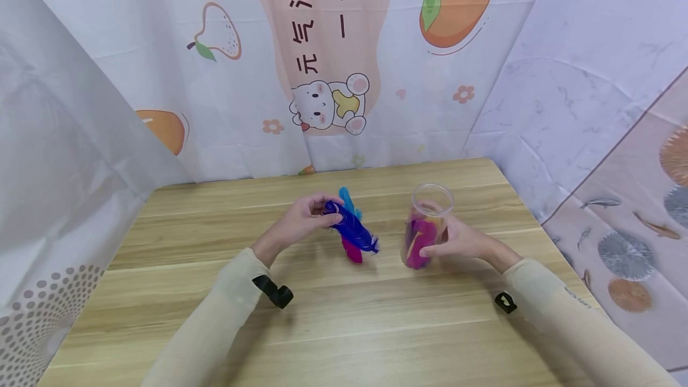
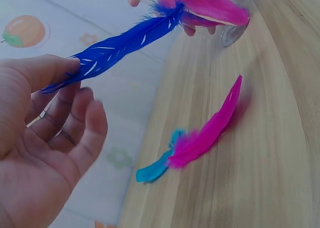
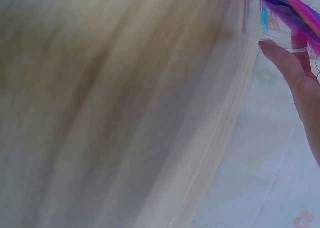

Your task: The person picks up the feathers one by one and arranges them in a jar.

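My left hand (image 1: 305, 220) pinches a dark blue feather (image 1: 353, 227) by one end between thumb and fingers, its other end pointing toward the clear plastic cup (image 1: 433, 199). Below it on the table lie a pink feather (image 2: 210, 133) and a light blue feather (image 2: 154, 170), overlapping each other. On the right, my right hand (image 1: 457, 239) grips that cup around its side, thumb in front. Several pink, purple and yellowish feathers (image 1: 423, 237) show through the cup's wall. In the right wrist view only part of the right hand (image 3: 295, 77) and the coloured feathers (image 3: 295, 10) appear.
The wooden table (image 1: 344, 327) ends at a printed curtain (image 1: 231, 106) behind it, with more hanging cloth (image 1: 607, 237) at the right and left. Black straps (image 1: 273, 291) sit at both wrists over light sleeves.
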Demonstrator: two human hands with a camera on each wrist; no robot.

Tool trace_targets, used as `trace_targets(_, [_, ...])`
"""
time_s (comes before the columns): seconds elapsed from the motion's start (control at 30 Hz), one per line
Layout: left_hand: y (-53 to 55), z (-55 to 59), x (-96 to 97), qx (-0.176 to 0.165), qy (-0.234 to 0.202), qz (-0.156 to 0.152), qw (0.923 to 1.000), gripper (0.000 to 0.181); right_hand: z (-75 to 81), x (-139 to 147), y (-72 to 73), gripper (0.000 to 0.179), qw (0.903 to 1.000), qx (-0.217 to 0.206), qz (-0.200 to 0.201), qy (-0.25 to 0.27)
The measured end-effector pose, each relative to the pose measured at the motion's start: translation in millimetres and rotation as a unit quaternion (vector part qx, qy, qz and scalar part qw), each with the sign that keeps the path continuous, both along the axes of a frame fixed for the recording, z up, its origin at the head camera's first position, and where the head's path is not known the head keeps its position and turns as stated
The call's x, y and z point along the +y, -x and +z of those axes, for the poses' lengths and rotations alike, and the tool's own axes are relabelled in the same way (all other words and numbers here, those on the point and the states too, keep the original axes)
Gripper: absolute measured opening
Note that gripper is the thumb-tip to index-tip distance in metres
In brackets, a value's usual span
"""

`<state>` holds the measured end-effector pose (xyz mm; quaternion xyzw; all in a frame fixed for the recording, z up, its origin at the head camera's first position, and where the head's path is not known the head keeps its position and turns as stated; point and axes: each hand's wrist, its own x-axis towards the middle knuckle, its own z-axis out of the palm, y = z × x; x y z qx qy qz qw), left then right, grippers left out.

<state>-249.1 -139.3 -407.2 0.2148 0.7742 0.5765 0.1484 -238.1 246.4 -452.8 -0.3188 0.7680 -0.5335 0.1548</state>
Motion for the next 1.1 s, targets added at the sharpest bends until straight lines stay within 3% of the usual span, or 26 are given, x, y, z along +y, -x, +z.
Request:
trace_targets(0.17, [0.7,0.6,5.2,-0.01,-0.035,-0.005,0.9993,0.035,-0.6,1,0.2,0.098,0.9999,-0.008,-0.005,0.004])
trace_targets(0.6, [0.7,13.8,22.0,-0.03,-0.058,0.021,0.9976,0.032,-0.3,2,1.1,0.096,1.0,0.004,0.002,0.007])
trace_targets(0.87, [1.5,21.8,34.6,0.012,-0.048,0.01,0.9987,0.023,-3.3,2,4.3,0.089,0.9996,0.021,0.01,0.018])
trace_targets(1.1, [2.5,23.9,42.1,0.026,-0.061,0.003,0.9978,0.024,-5.2,0,3.2,0.092,0.9997,-0.002,0.011,0.022])
